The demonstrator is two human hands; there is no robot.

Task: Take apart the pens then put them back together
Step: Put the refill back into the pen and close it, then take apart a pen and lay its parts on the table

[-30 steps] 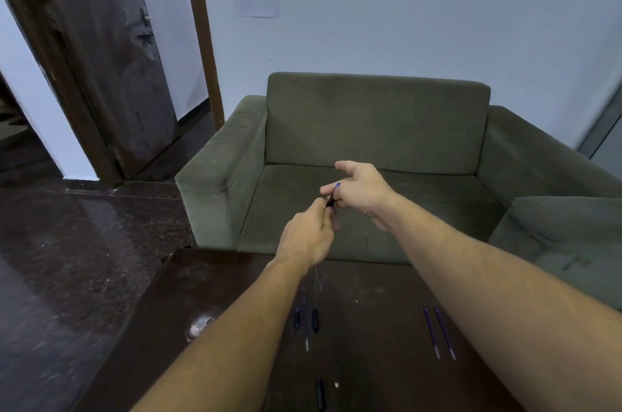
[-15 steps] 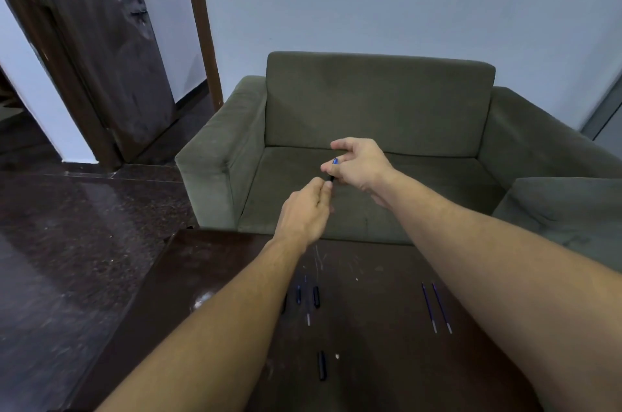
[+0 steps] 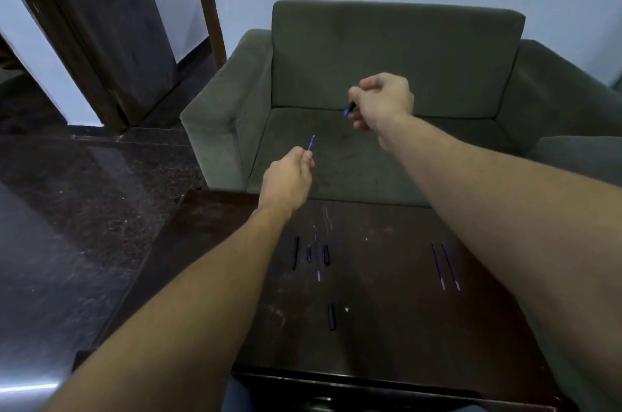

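Head view shows both arms stretched forward over a dark wooden table, with a grey-green sofa just beyond its far edge. The left hand is closed around a thin blue refill, whose free end sticks up and away from the fingers. The right hand is held higher and well apart from the left, curled shut on a dark pen barrel with a blue end that pokes out toward the left from the fist. On the table below the left forearm lie several loose parts in a row, all pointing away from the person: a long black barrel piece, a short blue piece, a thin refill with a pale tip, and a short black cap. Nearer the person lies another black cap, alone. Toward the table's right side two more blue refills lie side by side, close together but apart, partly beside the right forearm.
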